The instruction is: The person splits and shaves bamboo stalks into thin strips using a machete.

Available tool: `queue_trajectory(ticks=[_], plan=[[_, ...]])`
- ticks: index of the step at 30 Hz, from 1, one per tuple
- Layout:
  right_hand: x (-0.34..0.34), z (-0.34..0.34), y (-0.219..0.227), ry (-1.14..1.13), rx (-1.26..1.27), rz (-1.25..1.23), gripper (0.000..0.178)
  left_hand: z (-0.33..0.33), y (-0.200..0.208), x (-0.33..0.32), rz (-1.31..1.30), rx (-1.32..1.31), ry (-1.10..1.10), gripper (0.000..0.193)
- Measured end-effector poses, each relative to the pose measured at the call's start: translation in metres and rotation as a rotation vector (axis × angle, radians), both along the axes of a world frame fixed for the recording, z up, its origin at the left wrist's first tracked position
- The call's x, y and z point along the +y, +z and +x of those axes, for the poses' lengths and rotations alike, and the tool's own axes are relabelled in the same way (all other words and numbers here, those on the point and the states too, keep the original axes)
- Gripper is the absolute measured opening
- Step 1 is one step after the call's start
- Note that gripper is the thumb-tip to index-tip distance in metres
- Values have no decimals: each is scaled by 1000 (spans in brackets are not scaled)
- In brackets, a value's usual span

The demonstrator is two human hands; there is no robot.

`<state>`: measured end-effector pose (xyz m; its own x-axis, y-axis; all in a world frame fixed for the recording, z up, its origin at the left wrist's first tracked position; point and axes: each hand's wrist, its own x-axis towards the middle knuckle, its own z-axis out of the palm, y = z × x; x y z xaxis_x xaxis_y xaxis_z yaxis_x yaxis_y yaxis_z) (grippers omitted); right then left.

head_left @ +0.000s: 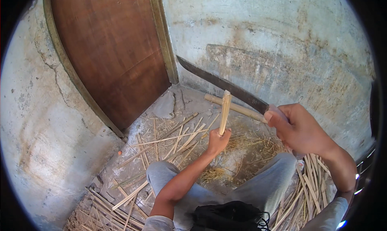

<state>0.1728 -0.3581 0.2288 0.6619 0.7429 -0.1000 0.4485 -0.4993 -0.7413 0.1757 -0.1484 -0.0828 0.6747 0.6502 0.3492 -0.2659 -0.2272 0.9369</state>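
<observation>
Two bare hands are raised above the floor (242, 162). The left hand (219, 143) is wrapped tightly around the lower end of a pale split stick (225, 110), which stands nearly upright in front of the person's knees. The right hand (296, 124) is clenched around the handle of a long dark knife (225, 85), its blade slanting up and leftward. The stick's top appears close by the blade; whether they touch is unclear. Beyond, a round pole (238, 108) lies near the wall (278, 37), and loose strips (310, 182) lie beside the right knee.
</observation>
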Motion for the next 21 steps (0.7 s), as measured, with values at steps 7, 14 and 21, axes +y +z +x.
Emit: queue_trajectory(ticks=[7, 14, 21], plan=[[-12, -23, 66, -142, -119, -11, 46, -30, 90, -15, 45, -59, 100, 40], [25, 13, -57, 136, -353, 78, 40, 16, -16, 18, 68, -159, 190, 29], [13, -2, 17, 62, -214, 94, 39, -8, 69, 1, -54, -112, 135, 32]])
